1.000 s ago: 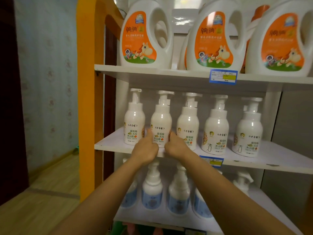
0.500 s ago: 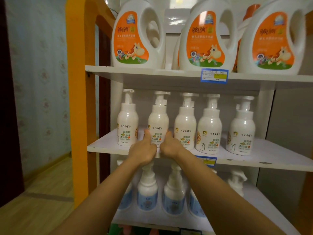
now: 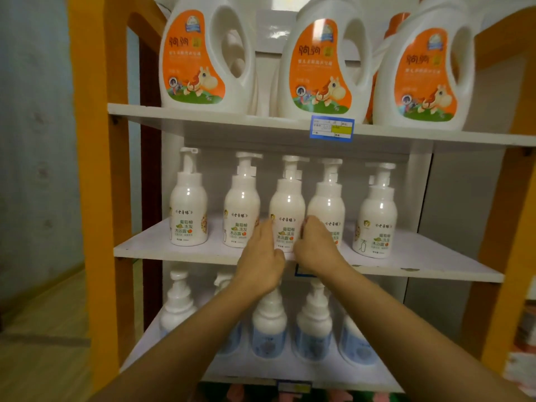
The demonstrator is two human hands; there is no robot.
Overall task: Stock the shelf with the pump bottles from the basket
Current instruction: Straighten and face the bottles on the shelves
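Left hand [image 3: 262, 256], right hand [image 3: 314, 248] around middle pump bottle [image 3: 287, 204]

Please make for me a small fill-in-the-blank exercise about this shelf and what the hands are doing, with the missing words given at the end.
1. The middle shelf carries ___ pump bottles in one row.
2. The left hand and the right hand hold the bottle that is ___ from the left.
3. The jugs on the top shelf have ___ labels.
4. The lower bottles have ___ labels.
Missing words: five; third; orange; blue.
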